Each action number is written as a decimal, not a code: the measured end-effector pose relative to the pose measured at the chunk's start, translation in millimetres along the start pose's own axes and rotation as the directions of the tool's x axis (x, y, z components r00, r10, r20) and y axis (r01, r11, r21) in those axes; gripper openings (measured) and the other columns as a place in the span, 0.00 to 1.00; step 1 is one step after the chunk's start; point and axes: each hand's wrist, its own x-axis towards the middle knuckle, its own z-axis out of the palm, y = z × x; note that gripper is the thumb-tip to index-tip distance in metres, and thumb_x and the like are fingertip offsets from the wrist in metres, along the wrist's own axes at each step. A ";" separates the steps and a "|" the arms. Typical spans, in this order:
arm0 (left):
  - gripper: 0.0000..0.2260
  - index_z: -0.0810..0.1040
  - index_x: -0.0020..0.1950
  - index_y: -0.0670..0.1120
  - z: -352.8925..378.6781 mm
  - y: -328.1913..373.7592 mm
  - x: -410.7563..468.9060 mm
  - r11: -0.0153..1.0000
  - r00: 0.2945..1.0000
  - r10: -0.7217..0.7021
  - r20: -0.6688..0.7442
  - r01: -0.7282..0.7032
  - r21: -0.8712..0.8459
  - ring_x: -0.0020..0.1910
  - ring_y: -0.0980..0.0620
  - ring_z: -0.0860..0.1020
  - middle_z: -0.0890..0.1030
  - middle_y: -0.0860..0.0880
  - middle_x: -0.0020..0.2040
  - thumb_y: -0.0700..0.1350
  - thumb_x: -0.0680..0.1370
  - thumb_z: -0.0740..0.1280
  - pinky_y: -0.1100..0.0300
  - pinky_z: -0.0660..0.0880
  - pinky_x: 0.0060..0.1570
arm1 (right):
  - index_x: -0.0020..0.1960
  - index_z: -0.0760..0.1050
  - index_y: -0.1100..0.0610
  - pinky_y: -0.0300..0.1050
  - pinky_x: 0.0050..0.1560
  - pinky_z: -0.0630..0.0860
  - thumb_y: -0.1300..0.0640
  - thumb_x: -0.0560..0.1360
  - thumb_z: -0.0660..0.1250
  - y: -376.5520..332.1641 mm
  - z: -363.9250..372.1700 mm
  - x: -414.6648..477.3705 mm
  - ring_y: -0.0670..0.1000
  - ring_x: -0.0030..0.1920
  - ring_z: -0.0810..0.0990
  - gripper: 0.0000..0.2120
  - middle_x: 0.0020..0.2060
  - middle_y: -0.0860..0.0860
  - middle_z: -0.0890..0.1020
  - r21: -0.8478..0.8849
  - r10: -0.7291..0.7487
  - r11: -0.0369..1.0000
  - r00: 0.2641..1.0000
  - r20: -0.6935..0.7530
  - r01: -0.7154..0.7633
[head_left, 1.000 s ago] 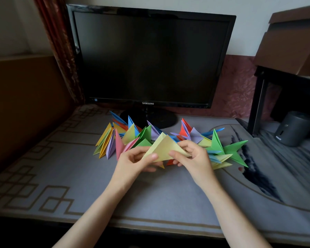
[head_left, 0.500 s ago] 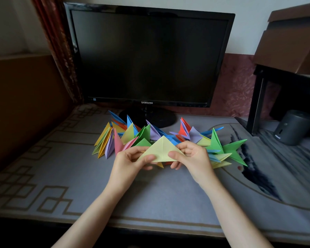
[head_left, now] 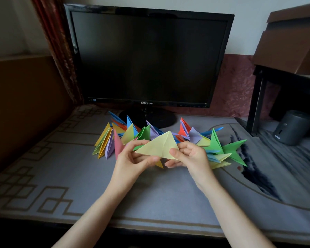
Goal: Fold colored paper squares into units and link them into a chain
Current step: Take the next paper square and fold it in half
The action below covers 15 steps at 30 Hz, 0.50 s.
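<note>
Both hands, left hand [head_left: 132, 161] and right hand [head_left: 190, 156], pinched the pale yellow folded paper triangle [head_left: 158, 146] above the counter [head_left: 79, 176]; aligning its edges before creasing would likely help.

a single head-worn wide-angle view looks forward and down from above the near edge of the desk [head_left: 150, 197], close over it, facing the far edge where a dark monitor [head_left: 149, 58] stands against the wall; straight lines bow outward.
</note>
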 end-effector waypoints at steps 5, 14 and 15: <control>0.13 0.78 0.48 0.38 -1.0 -1.1 1.9 0.998 0.997 0.058 -0.050 -0.057 0.016 0.38 0.52 0.83 0.84 0.41 0.42 0.41 0.66 0.73 0.64 0.79 0.40 | 0.46 0.72 0.65 0.45 0.34 0.81 0.68 0.74 0.66 0.7 9.1 -3.2 0.57 0.30 0.83 0.03 0.34 0.57 0.84 0.031 0.018 0.999 0.998 0.055 -0.020; 0.05 0.82 0.43 0.43 -1.7 -0.8 1.1 0.995 0.996 0.091 -0.013 -0.090 0.030 0.41 0.51 0.82 0.84 0.47 0.42 0.40 0.68 0.72 0.61 0.80 0.41 | 0.47 0.72 0.62 0.42 0.31 0.77 0.64 0.76 0.65 2.4 8.9 -6.7 0.59 0.33 0.84 0.03 0.35 0.60 0.84 -0.064 0.033 0.998 0.985 0.170 -0.023; 0.05 0.82 0.43 0.42 -1.8 -0.9 1.4 0.996 0.996 0.085 -0.022 -0.085 0.019 0.41 0.51 0.82 0.84 0.47 0.41 0.39 0.68 0.72 0.62 0.80 0.41 | 0.48 0.72 0.62 0.42 0.29 0.76 0.63 0.76 0.65 4.3 8.9 -6.1 0.58 0.33 0.84 0.03 0.35 0.59 0.84 -0.075 0.034 0.997 0.983 0.182 -0.021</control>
